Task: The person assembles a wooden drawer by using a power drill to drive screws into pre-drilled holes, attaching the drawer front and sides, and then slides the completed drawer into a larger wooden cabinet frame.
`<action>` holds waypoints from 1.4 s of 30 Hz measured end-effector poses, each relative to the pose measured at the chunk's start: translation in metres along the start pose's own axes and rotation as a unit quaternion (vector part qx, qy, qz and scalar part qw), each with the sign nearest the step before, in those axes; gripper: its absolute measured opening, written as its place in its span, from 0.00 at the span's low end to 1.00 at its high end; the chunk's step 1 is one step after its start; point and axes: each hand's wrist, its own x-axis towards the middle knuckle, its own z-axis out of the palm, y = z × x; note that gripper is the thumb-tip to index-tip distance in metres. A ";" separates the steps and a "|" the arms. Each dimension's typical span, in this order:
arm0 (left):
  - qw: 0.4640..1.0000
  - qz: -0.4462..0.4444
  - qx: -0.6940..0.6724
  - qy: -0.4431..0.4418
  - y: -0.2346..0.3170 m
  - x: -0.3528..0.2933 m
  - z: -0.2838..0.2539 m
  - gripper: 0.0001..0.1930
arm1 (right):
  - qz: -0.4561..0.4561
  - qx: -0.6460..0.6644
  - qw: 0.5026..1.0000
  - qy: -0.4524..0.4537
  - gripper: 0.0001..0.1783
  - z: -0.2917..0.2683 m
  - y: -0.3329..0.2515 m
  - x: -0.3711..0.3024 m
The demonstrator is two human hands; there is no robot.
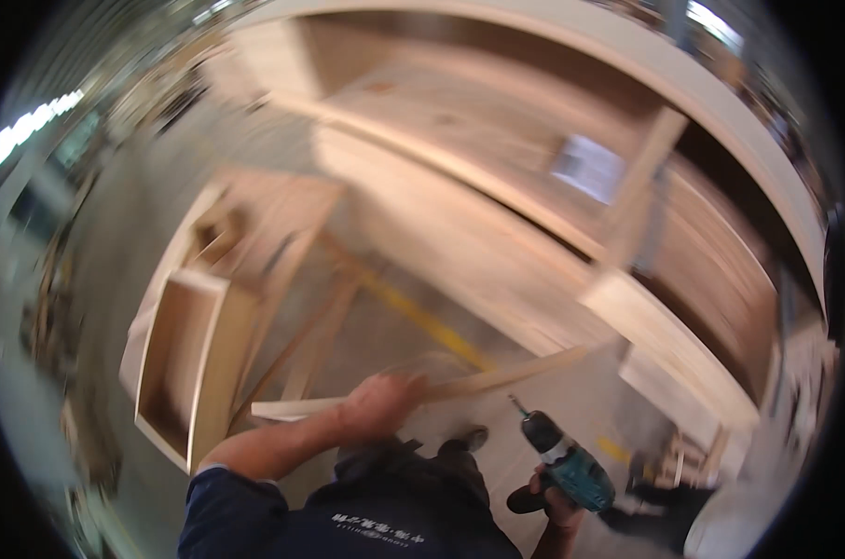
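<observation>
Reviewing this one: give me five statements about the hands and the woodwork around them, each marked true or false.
1. The right hand holds a drill. True.
2. The left hand is empty. False: the left hand grips a long wooden strip.
3. A white sheet shows inside the large wooden cabinet. True.
4. The open wooden box is right of the drill. False: it is to the left.
5. The drill is red. False: teal and black.

Downward fisheye view from head height
</observation>
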 end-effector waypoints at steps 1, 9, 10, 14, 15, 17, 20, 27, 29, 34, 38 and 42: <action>0.998 -0.051 -0.015 0.025 -0.018 -0.022 -0.009 0.11 | 0.014 -0.010 0.999 -0.041 0.30 0.016 0.009 0.019; 0.898 -0.347 -0.149 0.228 -0.188 -0.189 -0.140 0.13 | -0.003 -0.277 0.926 -0.258 0.37 0.223 0.093 0.180; 0.880 -0.393 -0.142 0.227 -0.212 -0.210 -0.157 0.13 | -0.041 -0.324 0.895 -0.304 0.40 0.258 0.114 0.208; 0.815 -0.435 -0.219 0.313 -0.287 -0.278 -0.211 0.14 | -0.107 -0.383 0.862 -0.315 0.46 0.419 0.240 0.313; 0.807 -0.425 -0.229 0.341 -0.304 -0.290 -0.219 0.17 | -0.110 -0.478 0.807 -0.328 0.47 0.453 0.266 0.341; 0.792 -0.433 -0.259 0.344 -0.335 -0.313 -0.230 0.18 | -0.129 -0.574 0.722 -0.364 0.49 0.514 0.319 0.383; 0.759 -0.447 -0.313 0.356 -0.374 -0.338 -0.238 0.19 | -0.155 -0.645 0.641 -0.386 0.50 0.580 0.386 0.425; 0.642 -0.414 -0.480 0.431 -0.428 -0.367 -0.230 0.18 | -0.192 -0.636 0.637 -0.391 0.42 0.636 0.458 0.449; 0.637 -0.424 -0.474 0.436 -0.436 -0.371 -0.229 0.18 | -0.247 -0.645 0.645 -0.327 0.29 0.650 0.424 0.431; 0.635 -0.452 -0.452 0.433 -0.445 -0.364 -0.231 0.18 | -0.173 -0.380 0.776 -0.472 0.16 0.706 0.296 0.308; 0.648 -0.475 -0.417 0.425 -0.439 -0.351 -0.239 0.18 | -0.231 -0.466 0.617 -0.591 0.24 0.759 0.277 0.248; 0.635 -0.491 -0.401 0.441 -0.426 -0.349 -0.246 0.17 | -0.286 -0.475 0.525 -0.646 0.15 0.783 0.296 0.236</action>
